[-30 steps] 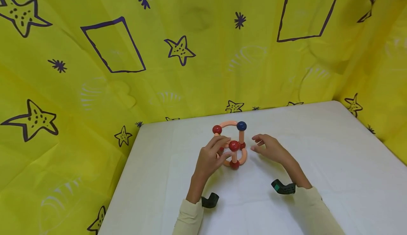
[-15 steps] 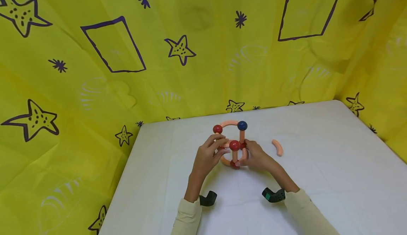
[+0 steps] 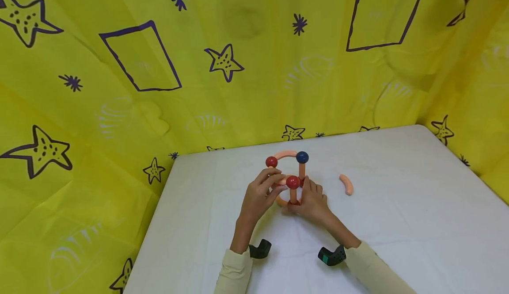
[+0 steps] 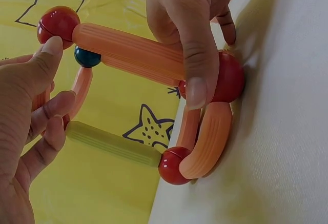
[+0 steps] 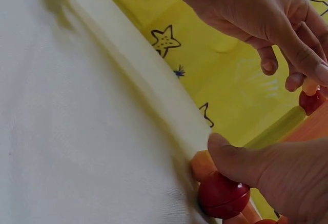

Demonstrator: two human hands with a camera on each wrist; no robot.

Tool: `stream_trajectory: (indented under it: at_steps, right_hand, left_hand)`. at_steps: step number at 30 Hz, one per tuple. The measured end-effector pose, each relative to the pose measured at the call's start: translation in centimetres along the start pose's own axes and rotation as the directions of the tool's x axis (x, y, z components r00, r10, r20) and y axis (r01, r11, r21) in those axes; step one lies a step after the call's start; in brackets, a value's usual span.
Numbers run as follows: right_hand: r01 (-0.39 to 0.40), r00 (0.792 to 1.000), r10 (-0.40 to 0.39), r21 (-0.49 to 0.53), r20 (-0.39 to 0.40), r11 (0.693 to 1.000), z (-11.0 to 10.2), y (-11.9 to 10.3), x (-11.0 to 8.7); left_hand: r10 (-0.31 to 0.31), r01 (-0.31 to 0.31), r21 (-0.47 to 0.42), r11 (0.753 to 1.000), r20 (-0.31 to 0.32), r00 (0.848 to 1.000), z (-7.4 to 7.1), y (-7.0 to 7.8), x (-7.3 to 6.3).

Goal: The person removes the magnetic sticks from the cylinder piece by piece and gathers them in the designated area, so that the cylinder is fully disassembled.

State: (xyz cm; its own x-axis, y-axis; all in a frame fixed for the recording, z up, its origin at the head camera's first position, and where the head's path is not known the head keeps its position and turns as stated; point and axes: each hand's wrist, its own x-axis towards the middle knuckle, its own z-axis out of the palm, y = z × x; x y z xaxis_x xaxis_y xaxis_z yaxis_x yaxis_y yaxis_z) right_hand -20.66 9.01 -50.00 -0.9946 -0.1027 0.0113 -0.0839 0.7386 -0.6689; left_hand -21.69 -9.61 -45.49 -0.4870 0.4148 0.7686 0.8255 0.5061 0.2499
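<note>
A toy frame of magnetic balls and rods [image 3: 293, 194] stands on the white table, with curved orange rods forming rings at top and bottom and upright rods between. Its balls are red, apart from a dark blue ball [image 3: 302, 157] at the back top. My left hand [image 3: 257, 197] pinches the top ring beside the front red ball [image 4: 59, 26], thumb against that ball. Low on the right side, my right hand [image 3: 315, 202] grips the bottom ring, its thumb [image 4: 197, 65] by the lower red ball [image 5: 224, 195]. One upright is a yellow-green rod [image 4: 115, 143]. My right fingers partly hide the base.
A loose curved orange rod [image 3: 346, 185] lies on the table [image 3: 397, 205] right of the frame. A yellow curtain [image 3: 254, 99] with drawn stars borders the back and sides. A dark wrist device [image 3: 332, 256] sits at my right cuff.
My right hand has moved left from beside the frame and taken hold of its base. The loose curved rod has come into view behind it. My left hand stays nearly in place.
</note>
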Motion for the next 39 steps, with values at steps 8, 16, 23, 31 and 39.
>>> stream_trajectory:
  at_steps: [8,16,23,31,39]
  right_hand:
    - [-0.012,1.000,0.012,0.009,-0.001,1.000,-0.1,-0.4,-0.2]
    - [0.023,1.000,-0.023,0.076,-0.002,0.997,-0.7,-0.3,-0.2]
    - [0.006,1.000,-0.007,0.082,0.009,0.997,-1.2,-0.1,-0.1]
    - [0.156,0.987,-0.161,0.123,0.026,0.980,-1.7,0.6,0.4]
    - [0.209,0.969,-0.229,0.186,0.092,0.960,-2.4,1.0,0.9]
  left_hand:
    - [-0.006,0.006,-0.011,1.000,0.000,1.000,-0.1,0.2,0.1]
    - [-0.031,0.032,-0.027,0.999,0.004,0.999,-0.2,0.3,0.1]
    - [-0.027,0.028,-0.014,1.000,0.011,1.000,-0.3,0.6,0.3]
    - [-0.006,0.006,0.011,1.000,0.026,1.000,-0.6,0.8,0.3]
    - [0.004,-0.004,0.008,1.000,0.059,0.998,-0.6,1.1,0.4]
